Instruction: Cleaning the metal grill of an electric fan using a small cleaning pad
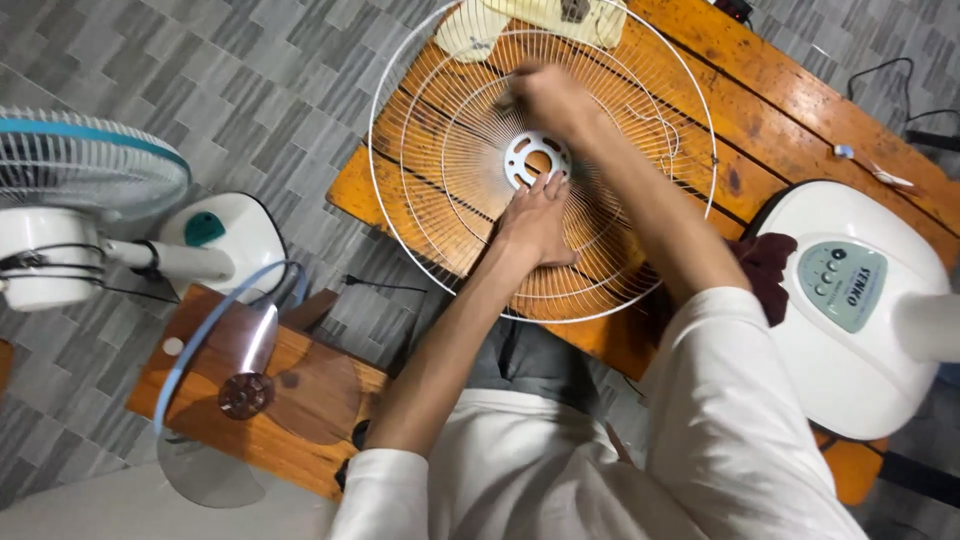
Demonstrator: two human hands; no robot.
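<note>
head view: left hand (536, 222) flat on white fan grille (430, 160), right hand (550, 100) blurred, grip unclear.

One label-type item only: a pale grey-green control panel label (846, 284), rounded shield shape, sat on the white fan base (860, 340), well to the right of the right hand's fingers (530, 85) and lower in frame. It carried small dark round buttons and dark print along one edge. No packages, signs or screens were visible near either hand's fingers.
</note>
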